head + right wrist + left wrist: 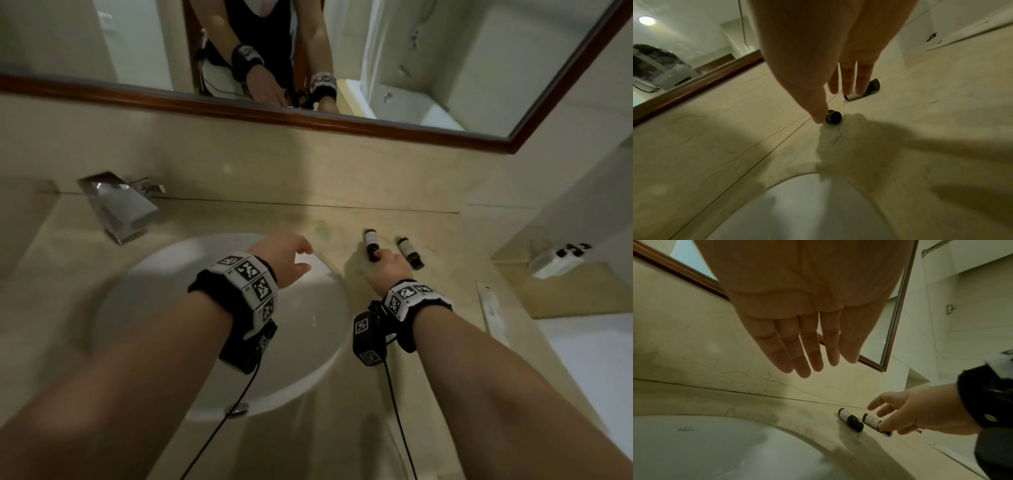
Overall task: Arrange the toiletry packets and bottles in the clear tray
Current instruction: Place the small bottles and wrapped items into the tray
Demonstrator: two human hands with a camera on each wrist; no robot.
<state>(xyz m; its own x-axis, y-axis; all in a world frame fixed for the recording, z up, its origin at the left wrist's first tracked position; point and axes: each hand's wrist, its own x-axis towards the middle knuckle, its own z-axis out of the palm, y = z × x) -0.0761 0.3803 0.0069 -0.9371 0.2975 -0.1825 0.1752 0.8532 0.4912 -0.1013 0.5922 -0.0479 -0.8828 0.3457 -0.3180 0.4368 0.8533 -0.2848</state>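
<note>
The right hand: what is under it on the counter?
Under the right hand lie two dark bottles on their sides: the left bottle, its cap touched by the thumb, and the right bottle. The hand partly covers both.

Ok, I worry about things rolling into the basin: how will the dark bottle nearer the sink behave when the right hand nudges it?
The dark bottle is round and lies on its side on the smooth counter, so it would probably roll sideways easily. It looks small, likely light. The right hand reaches it with straight fingers; a pinch should steady it better than a push.
</note>
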